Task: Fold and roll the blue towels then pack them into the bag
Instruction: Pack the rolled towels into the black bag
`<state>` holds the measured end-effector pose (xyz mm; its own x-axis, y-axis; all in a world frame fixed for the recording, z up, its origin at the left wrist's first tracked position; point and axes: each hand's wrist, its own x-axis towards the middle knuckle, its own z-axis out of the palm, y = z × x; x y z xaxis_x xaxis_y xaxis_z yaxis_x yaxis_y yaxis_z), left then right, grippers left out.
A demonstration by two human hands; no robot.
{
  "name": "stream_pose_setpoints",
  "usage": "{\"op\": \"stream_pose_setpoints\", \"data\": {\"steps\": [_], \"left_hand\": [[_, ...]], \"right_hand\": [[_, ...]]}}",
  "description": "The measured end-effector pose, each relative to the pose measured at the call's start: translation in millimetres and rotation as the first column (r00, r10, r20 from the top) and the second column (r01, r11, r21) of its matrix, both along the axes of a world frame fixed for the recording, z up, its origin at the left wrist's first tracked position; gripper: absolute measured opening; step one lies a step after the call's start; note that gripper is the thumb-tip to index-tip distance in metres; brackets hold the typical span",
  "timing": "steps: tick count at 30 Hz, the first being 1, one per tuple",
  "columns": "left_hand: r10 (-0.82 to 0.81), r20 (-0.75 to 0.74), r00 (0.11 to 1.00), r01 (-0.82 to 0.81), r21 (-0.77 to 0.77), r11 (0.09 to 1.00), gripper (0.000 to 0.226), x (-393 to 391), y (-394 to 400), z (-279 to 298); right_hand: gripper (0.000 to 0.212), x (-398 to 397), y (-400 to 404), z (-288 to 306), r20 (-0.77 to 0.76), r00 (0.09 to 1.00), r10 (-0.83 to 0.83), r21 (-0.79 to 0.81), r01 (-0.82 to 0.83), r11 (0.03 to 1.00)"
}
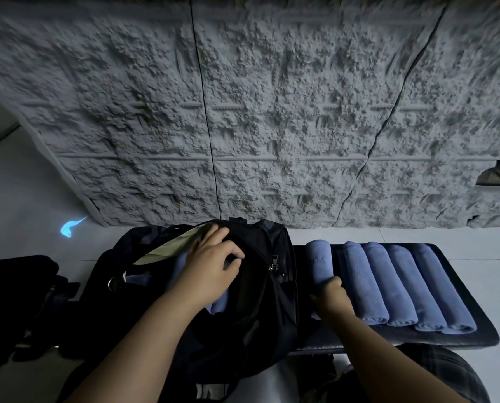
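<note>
Your left hand [213, 266] grips the open black fabric bag's [260, 315] flap, your right hand [331, 298] clutches one rolled blue towel [318, 263], four more rolled blue towels [402, 286] lined up just beside on the dark mat [475, 321].

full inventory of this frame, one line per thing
rolled towels on mat: 5, blue, on the black mat, four packed side by side, one apart on the left
towels in bag: count unclear, blue, partly visible in the opening
bag: 1, black, open, left of the mat
mat: 1, black, on pale floor
dark bundle: 1, black, far left
wall: rough grey panels, behind
left hand: holds the bag's opening edge
right hand: grips the separate roll's near end
</note>
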<state>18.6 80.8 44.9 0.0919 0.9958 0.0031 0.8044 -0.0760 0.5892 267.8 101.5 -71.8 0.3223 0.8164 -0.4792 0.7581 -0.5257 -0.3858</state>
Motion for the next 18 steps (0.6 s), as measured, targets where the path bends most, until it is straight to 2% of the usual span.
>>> {"op": "stream_pose_setpoints", "data": {"steps": [4, 7, 9, 11, 13, 15, 18], "left_hand": [[-0.071, 0.064, 0.995, 0.078, -0.112, 0.991, 0.023, -10.4, 0.4, 4.7], [-0.056, 0.207, 0.977, 0.093, -0.171, 0.981, 0.025, -10.6, 0.2, 8.9], [-0.046, 0.281, 0.959, 0.103, -0.19, 0.976, 0.022, -7.7, -0.3, 11.0], [-0.048, 0.334, 0.941, 0.122, -0.203, 0.972, 0.024, -4.3, -1.0, 14.4], [-0.055, 0.367, 0.928, 0.142, -0.213, 0.967, 0.04, -2.4, -1.8, 17.1], [-0.134, 0.317, 0.939, 0.196, -0.172, 0.965, 0.073, -2.3, -2.0, 16.2], [-0.21, 0.256, 0.944, 0.25, -0.133, 0.959, 0.095, -3.5, 3.7, 7.5]], "right_hand": [[0.046, -2.8, -1.3, 8.5, -0.224, 0.973, -0.059, 0.077, 0.079, 0.994], [0.038, -7.0, -9.0, 40.6, -0.451, 0.89, -0.072, 0.275, 0.215, 0.937], [0.032, -11.7, -16.3, 72.7, -0.541, 0.841, 0.017, 0.421, 0.252, 0.871], [0.03, -17.6, -22.9, 104.0, -0.619, 0.769, 0.16, 0.492, 0.221, 0.842], [0.039, -26.5, -28.8, 128.6, -0.711, 0.64, 0.291, 0.495, 0.161, 0.854], [0.048, -38.2, -33.2, 138.1, -0.762, 0.524, 0.38, 0.483, 0.071, 0.873], [0.054, -60.4, -40.7, 134.3, -0.799, 0.434, 0.416, 0.458, -0.01, 0.889]]}}
